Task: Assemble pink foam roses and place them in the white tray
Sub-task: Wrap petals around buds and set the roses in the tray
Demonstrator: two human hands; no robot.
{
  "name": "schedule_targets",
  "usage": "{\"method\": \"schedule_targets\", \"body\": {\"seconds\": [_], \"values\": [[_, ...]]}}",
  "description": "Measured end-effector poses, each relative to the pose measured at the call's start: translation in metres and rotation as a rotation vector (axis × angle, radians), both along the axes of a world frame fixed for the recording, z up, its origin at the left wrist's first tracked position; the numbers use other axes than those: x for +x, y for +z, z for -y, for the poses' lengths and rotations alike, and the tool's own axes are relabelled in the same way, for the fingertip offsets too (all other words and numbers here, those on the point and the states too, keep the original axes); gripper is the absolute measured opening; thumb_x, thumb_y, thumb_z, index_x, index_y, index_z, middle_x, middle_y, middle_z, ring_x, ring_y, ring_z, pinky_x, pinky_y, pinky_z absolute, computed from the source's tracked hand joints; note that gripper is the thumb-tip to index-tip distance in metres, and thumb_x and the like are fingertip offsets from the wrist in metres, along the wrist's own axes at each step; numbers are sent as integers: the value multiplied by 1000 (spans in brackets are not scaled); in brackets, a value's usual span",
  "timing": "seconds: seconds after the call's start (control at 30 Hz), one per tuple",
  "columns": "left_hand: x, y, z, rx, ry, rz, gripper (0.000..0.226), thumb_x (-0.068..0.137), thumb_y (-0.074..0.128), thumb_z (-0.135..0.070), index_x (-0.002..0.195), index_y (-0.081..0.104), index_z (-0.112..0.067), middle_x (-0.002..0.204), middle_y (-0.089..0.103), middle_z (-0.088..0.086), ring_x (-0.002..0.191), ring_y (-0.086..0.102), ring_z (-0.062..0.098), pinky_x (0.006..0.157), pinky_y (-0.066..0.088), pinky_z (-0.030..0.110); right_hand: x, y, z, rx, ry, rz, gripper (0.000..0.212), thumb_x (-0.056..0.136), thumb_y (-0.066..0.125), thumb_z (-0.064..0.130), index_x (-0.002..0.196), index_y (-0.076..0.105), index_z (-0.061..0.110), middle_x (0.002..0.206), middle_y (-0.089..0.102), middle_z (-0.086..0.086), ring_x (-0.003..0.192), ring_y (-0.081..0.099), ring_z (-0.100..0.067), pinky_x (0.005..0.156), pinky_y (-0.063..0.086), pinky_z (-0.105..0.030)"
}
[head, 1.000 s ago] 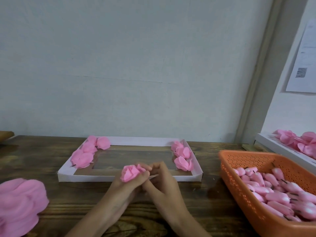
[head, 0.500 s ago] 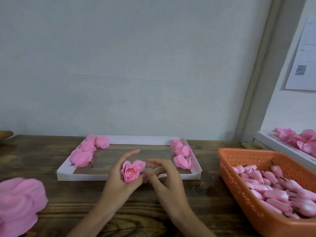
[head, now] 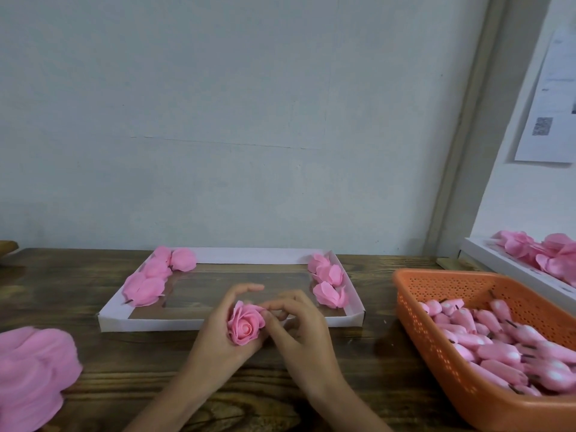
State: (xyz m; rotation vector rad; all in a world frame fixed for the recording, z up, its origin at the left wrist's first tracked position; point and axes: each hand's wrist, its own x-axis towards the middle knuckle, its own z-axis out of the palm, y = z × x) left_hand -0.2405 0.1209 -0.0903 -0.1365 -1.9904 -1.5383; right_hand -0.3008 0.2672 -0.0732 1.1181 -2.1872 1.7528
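Since the earlier frame the rose point(head: 245, 326) has tipped to face the camera, at lower centre just before the white tray point(head: 140, 324). Of the hands, the left hand point(head: 215, 335) grips the rose and the right hand point(head: 300, 333) pinches its outer petal. Too hard a tug could tear or unseat the soft foam.

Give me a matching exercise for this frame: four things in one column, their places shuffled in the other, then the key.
1. held rose
2. white tray
3. orange basket
4. petal pile

A. far right, full of pink buds
B. at the left edge of the view
C. in the left hand
D. centre, with finished roses at both ends

Pairs: 1-C, 2-D, 3-A, 4-B.
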Motion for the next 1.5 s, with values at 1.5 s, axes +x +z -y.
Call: {"method": "schedule_targets", "body": {"seconds": [1.5], "values": [[-1, 5, 5, 146, 35, -61, 42, 56, 94, -31, 77, 63, -12, 71, 61, 14, 65, 58, 17, 57, 48, 32, 4, 1, -2, -47, 92, 17, 19, 93, 71, 9, 96, 82, 23, 105, 73, 12, 110, 65, -15, 87, 57, -37]]}}
